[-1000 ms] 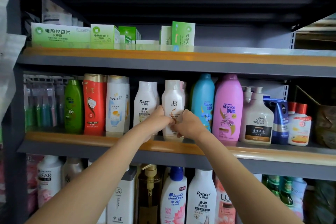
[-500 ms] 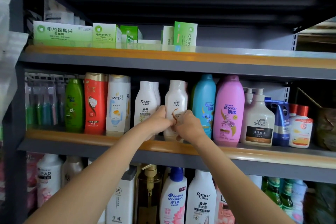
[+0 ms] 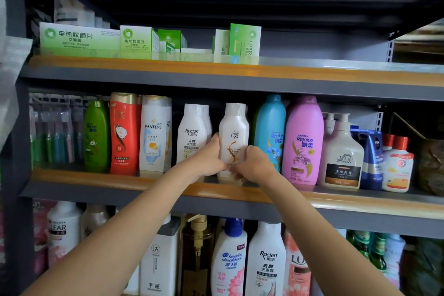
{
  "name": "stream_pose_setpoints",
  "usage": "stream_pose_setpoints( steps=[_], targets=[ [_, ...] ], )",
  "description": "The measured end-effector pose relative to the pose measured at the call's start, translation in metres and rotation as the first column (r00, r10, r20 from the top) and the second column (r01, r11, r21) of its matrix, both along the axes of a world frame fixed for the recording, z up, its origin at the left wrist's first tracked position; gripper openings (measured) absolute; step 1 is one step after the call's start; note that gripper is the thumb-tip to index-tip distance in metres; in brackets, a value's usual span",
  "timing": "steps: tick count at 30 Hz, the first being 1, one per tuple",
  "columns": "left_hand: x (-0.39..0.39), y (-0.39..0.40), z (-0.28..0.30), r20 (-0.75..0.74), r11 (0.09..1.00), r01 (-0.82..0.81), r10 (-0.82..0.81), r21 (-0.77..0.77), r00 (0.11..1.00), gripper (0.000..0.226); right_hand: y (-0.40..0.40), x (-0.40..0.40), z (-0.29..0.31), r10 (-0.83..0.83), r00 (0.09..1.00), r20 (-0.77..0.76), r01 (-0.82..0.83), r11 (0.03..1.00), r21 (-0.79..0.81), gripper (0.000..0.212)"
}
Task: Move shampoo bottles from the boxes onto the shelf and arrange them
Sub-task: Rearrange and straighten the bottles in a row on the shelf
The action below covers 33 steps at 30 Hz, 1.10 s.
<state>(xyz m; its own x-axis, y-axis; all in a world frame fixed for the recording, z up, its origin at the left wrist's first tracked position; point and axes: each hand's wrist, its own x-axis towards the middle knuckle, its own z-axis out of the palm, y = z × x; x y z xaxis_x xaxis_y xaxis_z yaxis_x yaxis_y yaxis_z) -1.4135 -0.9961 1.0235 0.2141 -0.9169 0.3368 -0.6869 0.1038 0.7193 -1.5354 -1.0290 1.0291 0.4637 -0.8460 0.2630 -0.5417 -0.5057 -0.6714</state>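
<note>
Both hands gripped white bottle (image 3: 233, 132) low on its body, left hand (image 3: 208, 158) and right hand (image 3: 255, 163) fingers curled round it, bottle upright on middle shelf (image 3: 96, 179) (between Raclen bottle (image 3: 192, 133) and blue bottle (image 3: 270, 127)).

Middle shelf (image 3: 360, 202) packed; narrow gaps flank the white bottle (image 3: 234, 127), between Raclen bottle (image 3: 192, 132) and blue Rejoice bottle (image 3: 270, 127). Headroom above caps.

The grey middle shelf (image 3: 360, 206) with an orange front lip carries a row of upright bottles (image 3: 303, 139).
</note>
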Motion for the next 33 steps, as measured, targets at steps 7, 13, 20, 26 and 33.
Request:
stream_pose_setpoints(
  steps=[7,13,20,26,33],
  targets=[
    [0.003,-0.008,0.001,-0.003,0.997,-0.015,0.016,0.073,1.0,0.067,-0.003,0.002,0.001,-0.027,1.0,-0.009,0.027,0.999,0.03,0.027],
    [0.0,-0.012,0.001,0.031,0.993,-0.075,0.073,0.091,0.997,0.058,-0.003,0.006,0.003,-0.026,0.999,-0.019,0.027,0.999,0.042,0.026],
    [-0.027,0.024,0.002,0.279,0.89,-0.347,0.427,-0.295,0.86,0.044,0.012,-0.024,0.005,-0.081,0.984,0.156,0.124,0.95,-0.286,0.025],
    [-0.065,0.011,0.002,0.311,0.89,-0.143,0.297,-0.434,0.903,0.037,-0.012,-0.078,0.017,-0.297,0.866,0.402,0.477,0.732,-0.487,0.036],
    [-0.093,-0.01,-0.006,0.295,0.933,-0.166,0.265,-0.321,0.918,0.043,-0.039,-0.106,0.002,-0.375,0.889,0.264,0.426,0.888,-0.173,0.063]
  ],
)
